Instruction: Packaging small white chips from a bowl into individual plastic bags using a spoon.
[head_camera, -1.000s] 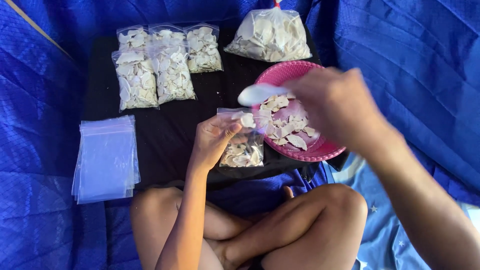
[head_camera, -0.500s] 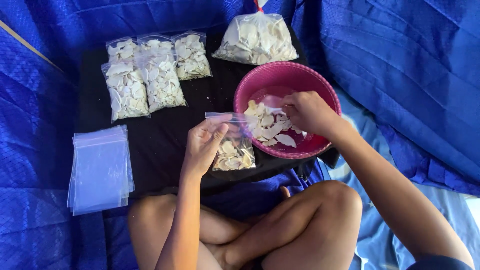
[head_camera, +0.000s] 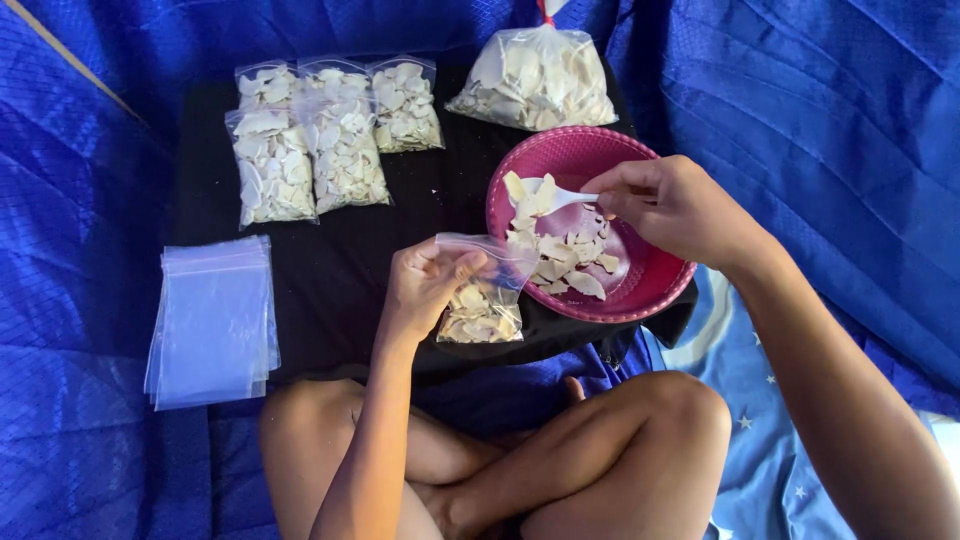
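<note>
Over the pink bowl (head_camera: 640, 292) of white chips, right hand (head_camera: 672, 208) pinches a loaded spoon (head_camera: 556, 196); left hand (head_camera: 425, 285) grips a half-full bag (head_camera: 484, 296)

Seen from the head, close, looking steeply down and forward over crossed legs (head_camera: 560, 450) onto a black cloth (head_camera: 340, 270); blue sheet (head_camera: 800, 120) far and to both sides.
</note>
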